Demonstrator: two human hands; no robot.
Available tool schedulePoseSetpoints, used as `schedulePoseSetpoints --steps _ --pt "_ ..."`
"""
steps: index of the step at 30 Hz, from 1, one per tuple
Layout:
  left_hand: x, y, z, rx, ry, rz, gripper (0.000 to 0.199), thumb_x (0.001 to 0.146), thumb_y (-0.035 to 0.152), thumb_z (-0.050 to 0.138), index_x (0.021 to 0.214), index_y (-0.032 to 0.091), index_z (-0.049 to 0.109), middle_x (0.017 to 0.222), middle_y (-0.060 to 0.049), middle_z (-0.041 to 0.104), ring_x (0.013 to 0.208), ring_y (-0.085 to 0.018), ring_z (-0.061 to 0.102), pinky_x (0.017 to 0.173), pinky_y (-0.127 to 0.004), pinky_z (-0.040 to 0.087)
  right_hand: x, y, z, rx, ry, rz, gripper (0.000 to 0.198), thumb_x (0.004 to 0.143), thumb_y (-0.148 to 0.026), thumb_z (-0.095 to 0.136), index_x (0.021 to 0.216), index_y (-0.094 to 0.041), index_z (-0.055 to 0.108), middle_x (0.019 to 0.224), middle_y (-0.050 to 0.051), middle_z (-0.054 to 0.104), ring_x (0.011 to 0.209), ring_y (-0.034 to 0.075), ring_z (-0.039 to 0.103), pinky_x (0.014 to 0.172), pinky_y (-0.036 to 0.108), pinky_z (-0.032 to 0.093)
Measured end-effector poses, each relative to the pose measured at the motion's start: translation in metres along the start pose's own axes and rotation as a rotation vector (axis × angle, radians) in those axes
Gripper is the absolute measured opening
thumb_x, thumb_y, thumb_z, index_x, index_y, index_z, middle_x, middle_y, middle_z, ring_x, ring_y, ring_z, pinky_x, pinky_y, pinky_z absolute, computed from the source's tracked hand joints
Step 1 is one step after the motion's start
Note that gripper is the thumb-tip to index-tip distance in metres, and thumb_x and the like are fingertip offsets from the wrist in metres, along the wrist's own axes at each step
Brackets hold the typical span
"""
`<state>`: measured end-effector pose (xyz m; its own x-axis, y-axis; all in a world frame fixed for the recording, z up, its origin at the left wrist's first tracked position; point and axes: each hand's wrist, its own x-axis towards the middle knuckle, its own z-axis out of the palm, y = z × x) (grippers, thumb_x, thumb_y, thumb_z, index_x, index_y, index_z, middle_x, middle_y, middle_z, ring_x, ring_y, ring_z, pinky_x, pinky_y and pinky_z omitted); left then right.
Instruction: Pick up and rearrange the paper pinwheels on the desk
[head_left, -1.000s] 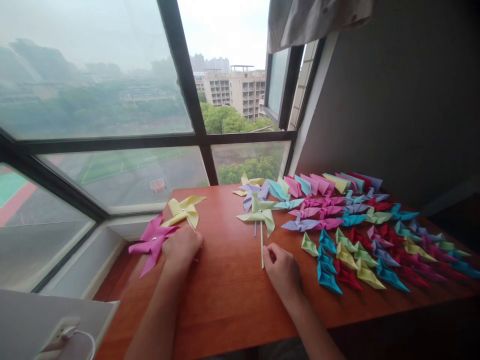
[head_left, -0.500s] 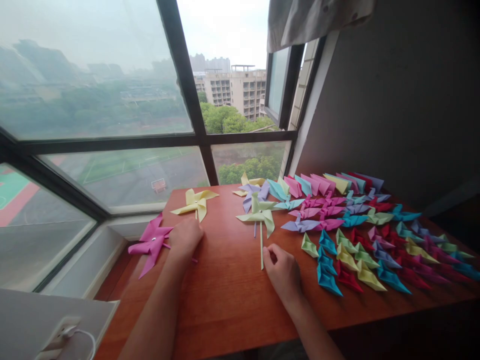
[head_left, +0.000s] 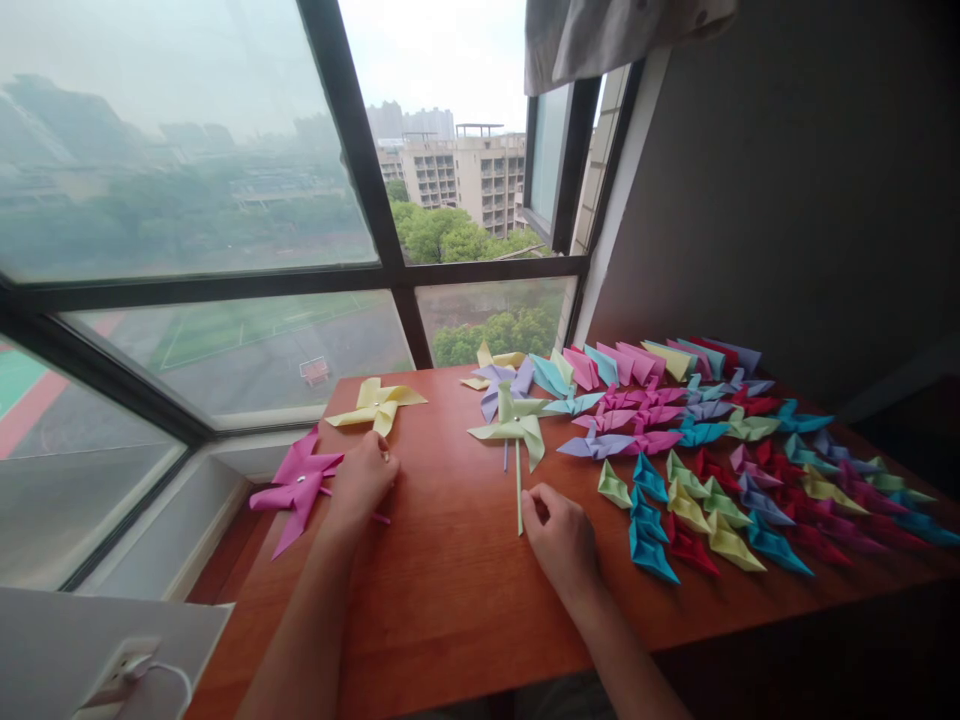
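Note:
At the left of the table, my left hand (head_left: pixel 365 478) is closed in a pinch just below a yellow paper pinwheel (head_left: pixel 377 403), with its fingers around the stick, mostly hidden. Beside that wrist lies a magenta pinwheel (head_left: pixel 298 482), its stick passing behind the hand. My right hand (head_left: pixel 559 535) rests on the table with curled fingers, thumb and index tips together at the right edge of a light green pinwheel's stick (head_left: pixel 519 495). That stick shows along its length in front of the fingertips. A lilac pinwheel (head_left: pixel 499 385) and another yellow pinwheel (head_left: pixel 495 357) lie behind the green one.
Rows of folded paper cranes (head_left: pixel 645 410) and paper boats (head_left: pixel 739 500) cover the right of the wooden table (head_left: pixel 450 590). Windows (head_left: pixel 187 230) stand beyond the far edge, and a dark wall (head_left: pixel 787 200) rises at the right. A plugged-in socket (head_left: pixel 127 670) is at lower left.
The whole view has shifted slightly left. My left hand has turned a little, and the yellow pinwheel has moved slightly left with it. My right hand keeps its place beside the green stick.

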<state>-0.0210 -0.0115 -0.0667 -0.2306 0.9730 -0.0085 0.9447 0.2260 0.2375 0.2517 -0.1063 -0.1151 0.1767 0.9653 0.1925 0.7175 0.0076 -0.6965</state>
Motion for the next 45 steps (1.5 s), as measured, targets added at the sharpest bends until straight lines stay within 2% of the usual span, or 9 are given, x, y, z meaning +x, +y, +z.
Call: schedulePoseSetpoints --steps 5,9,13,17,22,28,37,45 --pt "-0.011 0.003 -0.008 -0.118 0.06 0.053 0.008 0.083 0.028 0.05 0.085 0.021 0.054 0.083 -0.003 0.072 0.078 -0.019 0.068 0.065 -0.024 0.044 0.001 -0.001 -0.001 0.014 0.002 -0.002 0.034 0.093 -0.04 0.046 0.07 -0.021 0.063 0.064 0.002 0.066 0.06 0.015 0.059 0.056 0.025 0.029" --pt "-0.043 0.02 -0.012 -0.357 0.142 0.133 0.012 0.081 0.034 0.052 0.08 0.022 0.052 0.073 0.0 0.067 0.068 -0.018 0.064 0.062 -0.024 0.044 0.0 -0.001 -0.002 0.089 0.018 -0.012 0.035 0.093 -0.04 0.047 0.068 -0.021 0.062 0.061 0.001 0.064 0.058 0.014 0.058 0.057 0.024 0.032" --pt "-0.087 0.043 -0.008 -0.589 0.087 0.183 0.016 0.082 0.037 0.054 0.077 0.023 0.051 0.069 0.001 0.062 0.062 -0.015 0.06 0.061 -0.024 0.046 -0.005 0.001 -0.006 0.19 0.026 -0.05 0.04 0.095 -0.041 0.044 0.066 -0.019 0.061 0.06 0.002 0.063 0.056 0.013 0.056 0.059 0.023 0.036" --pt "-0.121 0.063 0.004 -0.744 -0.025 0.275 0.016 0.085 0.037 0.054 0.079 0.023 0.051 0.068 0.001 0.058 0.06 -0.014 0.057 0.057 -0.022 0.045 -0.018 0.01 -0.016 0.178 0.025 -0.08 0.04 0.095 -0.042 0.044 0.067 -0.019 0.06 0.059 0.001 0.06 0.056 0.013 0.055 0.057 0.023 0.037" --pt "-0.142 0.083 0.025 -0.658 -0.13 0.362 0.013 0.085 0.032 0.051 0.076 0.023 0.048 0.067 0.0 0.058 0.058 -0.015 0.054 0.056 -0.025 0.042 -0.041 0.021 -0.03 0.156 -0.026 -0.106 0.036 0.096 -0.039 0.044 0.07 -0.02 0.059 0.062 0.0 0.061 0.057 0.013 0.056 0.057 0.022 0.037" --pt "-0.151 0.094 0.041 -0.475 -0.182 0.365 0.015 0.083 0.023 0.049 0.071 0.025 0.041 0.069 -0.003 0.062 0.063 -0.019 0.059 0.057 -0.028 0.038 -0.051 0.025 -0.035 0.128 -0.057 -0.149 0.035 0.096 -0.036 0.044 0.07 -0.02 0.06 0.064 0.001 0.062 0.059 0.013 0.058 0.06 0.022 0.039" --pt "-0.154 0.099 0.039 -0.46 -0.16 0.351 0.014 0.084 0.022 0.048 0.073 0.025 0.041 0.072 -0.004 0.064 0.064 -0.02 0.061 0.059 -0.028 0.04 -0.047 0.024 -0.036 0.185 -0.069 -0.108 0.034 0.096 -0.037 0.044 0.071 -0.02 0.059 0.065 0.001 0.063 0.059 0.014 0.059 0.06 0.022 0.04" --pt "-0.157 0.1 0.035 -0.454 -0.211 0.438 0.014 0.087 0.029 0.051 0.074 0.024 0.049 0.073 -0.003 0.066 0.066 -0.018 0.063 0.059 -0.027 0.04 -0.048 0.025 -0.036 0.196 -0.082 -0.105 0.032 0.096 -0.037 0.045 0.072 -0.02 0.058 0.066 0.001 0.063 0.061 0.014 0.059 0.06 0.023 0.038"
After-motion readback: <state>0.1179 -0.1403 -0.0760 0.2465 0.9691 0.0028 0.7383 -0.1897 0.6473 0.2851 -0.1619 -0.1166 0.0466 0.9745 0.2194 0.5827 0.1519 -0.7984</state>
